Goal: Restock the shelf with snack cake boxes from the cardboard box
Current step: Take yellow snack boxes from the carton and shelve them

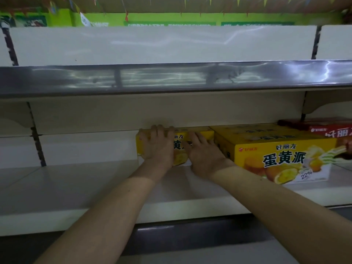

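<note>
Pressing against a yellow snack cake box (198, 139) at the back of the white shelf (76, 187): both hands, arms reaching in from below. Left hand (158, 144) flat on the box's left half, fingers curled over its top edge against the shelf's back panel (95, 119). Right hand (202, 154) spread on the box's right half, fingers straight and slightly apart, palm on the printed front. Neither hand clamped round the box; both laid on it. Box upright on its long side, bottom edge on the shelf, back touching or nearly touching the back panel; cannot tell which.

Just right of it, touching: second yellow box (282, 159), nearer the shelf's front edge, front printed with Chinese characters and cut cakes. Further right, partly cut off by the frame edge: red box (331, 134). Above: grey upper shelf (171, 77), glossy, with a white panel behind. Cardboard box not in view.
</note>
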Motion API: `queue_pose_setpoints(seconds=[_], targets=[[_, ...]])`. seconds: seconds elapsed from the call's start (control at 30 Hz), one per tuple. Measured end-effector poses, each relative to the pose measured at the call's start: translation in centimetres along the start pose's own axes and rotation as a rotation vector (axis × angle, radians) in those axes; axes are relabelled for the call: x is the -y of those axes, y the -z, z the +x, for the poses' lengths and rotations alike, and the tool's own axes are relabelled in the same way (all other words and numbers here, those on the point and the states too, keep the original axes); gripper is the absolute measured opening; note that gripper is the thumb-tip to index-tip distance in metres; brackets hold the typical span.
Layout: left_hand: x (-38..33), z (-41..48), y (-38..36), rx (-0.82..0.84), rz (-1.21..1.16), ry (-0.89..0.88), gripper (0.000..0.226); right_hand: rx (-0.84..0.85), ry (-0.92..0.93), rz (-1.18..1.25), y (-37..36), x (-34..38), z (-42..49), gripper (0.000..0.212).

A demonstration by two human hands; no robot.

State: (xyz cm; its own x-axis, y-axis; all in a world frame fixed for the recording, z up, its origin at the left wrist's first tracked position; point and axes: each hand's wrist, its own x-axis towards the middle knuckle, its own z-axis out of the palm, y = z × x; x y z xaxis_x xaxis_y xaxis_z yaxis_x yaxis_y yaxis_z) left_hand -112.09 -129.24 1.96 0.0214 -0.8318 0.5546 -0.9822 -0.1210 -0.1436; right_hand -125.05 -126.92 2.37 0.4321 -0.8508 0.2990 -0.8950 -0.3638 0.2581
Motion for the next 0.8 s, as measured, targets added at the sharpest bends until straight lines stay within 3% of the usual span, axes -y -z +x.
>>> queue_pose_setpoints(seconds=[0.1, 0.17, 0.23, 0.33, 0.5, 0.67, 0.8], targets=[[-0.9, -1.3, 1.8, -0.162, -0.359, 0.068, 0.047, -0.02, 0.035, 0.081, 0.7, 0.6, -2.4, 0.052], [-1.6, -2.2, 3.4, -0.137, -0.674, 0.149, 0.031, -0.007, 0.051, 0.1, 1.2, 0.5, -4.3, 0.044], [-2.8, -3.3, 5.0, -0.105, -0.845, 0.201, 0.02, -0.041, 0.061, 0.118, 1.9, -0.2, -6.6, 0.034], [-5.0, -5.6, 7.4, -0.114, -0.97, 0.193, 0.004, -0.095, 0.062, 0.105, 3.2, -2.1, -10.7, 0.022], [-11.1, -10.0, 11.5, -0.112, -1.094, 0.026, 0.008, -0.085, -0.038, 0.065, 4.6, -6.3, -17.5, 0.024], [-20.4, -13.9, 13.8, 0.086, -1.09, -0.049, 0.021, -0.009, -0.175, 0.013, 5.8, -12.0, -26.7, 0.023], [-28.0, -18.4, 15.9, 0.226, -1.079, -0.208, 0.012, 0.13, -0.33, -0.039, 6.5, -16.3, -34.5, 0.008]])
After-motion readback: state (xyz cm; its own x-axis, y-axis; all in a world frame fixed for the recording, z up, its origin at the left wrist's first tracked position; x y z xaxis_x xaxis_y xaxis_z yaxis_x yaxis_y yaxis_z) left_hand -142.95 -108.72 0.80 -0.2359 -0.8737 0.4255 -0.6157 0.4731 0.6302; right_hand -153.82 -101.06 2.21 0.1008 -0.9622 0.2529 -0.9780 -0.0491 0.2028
